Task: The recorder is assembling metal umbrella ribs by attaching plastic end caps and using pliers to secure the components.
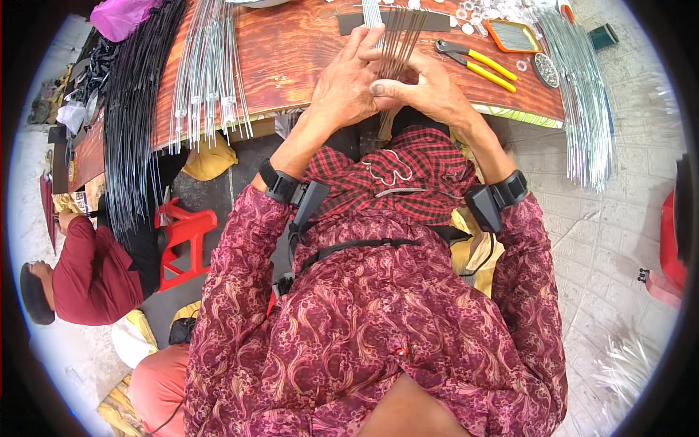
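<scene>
Thin brown rods gathered between both hands at the front edge of the desk.
The right hand (429, 89) has its thumb and fingers closed around the brown rods (400, 44), which fan upward; the left hand (348, 84) lies against their left side, its grip partly hidden, so I cannot tell whether it clamps. On the wood-grain desk (291, 47), yellow-handled end-cutting pliers (477, 64) lie just right of them, silver rods (207, 73) farther left.

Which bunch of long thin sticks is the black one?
The leftmost bunch, by the pink bag. The held bunch looks brown; the other bunches look silvery.
</scene>
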`<state>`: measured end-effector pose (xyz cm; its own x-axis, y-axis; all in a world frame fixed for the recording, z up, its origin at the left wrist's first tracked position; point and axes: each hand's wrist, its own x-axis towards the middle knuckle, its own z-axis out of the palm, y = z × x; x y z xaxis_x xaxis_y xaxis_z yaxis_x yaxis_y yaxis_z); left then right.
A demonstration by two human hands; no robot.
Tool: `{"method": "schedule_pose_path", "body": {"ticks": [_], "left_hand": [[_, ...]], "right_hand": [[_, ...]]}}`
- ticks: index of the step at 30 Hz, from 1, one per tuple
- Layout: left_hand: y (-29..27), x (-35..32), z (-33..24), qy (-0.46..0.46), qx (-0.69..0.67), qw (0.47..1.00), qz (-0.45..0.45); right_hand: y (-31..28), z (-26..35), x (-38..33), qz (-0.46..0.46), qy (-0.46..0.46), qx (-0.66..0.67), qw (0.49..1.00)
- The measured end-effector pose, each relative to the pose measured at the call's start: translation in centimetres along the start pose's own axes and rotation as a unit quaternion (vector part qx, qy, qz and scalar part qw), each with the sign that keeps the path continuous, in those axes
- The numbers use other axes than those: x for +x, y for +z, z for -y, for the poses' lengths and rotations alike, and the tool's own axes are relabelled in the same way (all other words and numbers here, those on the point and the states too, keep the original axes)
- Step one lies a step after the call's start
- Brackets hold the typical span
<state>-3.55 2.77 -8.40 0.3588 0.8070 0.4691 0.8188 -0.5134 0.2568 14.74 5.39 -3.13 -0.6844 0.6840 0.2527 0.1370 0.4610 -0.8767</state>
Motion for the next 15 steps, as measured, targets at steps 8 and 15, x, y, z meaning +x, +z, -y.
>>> {"method": "schedule_pose_path", "body": {"ticks": [8,15], "left_hand": [[-0.5,0.1,-0.6,-0.01,-0.011,0.999,-0.033],[-0.8,0.4,-1.0,-0.02,-0.007,1.0,-0.014]], "right_hand": [[1.2,-2.8,0.9,-0.01,-0.029,0.028,0.999],[1.0,-3.0,0.7,-0.022,-0.046,0.052,0.997]]}}
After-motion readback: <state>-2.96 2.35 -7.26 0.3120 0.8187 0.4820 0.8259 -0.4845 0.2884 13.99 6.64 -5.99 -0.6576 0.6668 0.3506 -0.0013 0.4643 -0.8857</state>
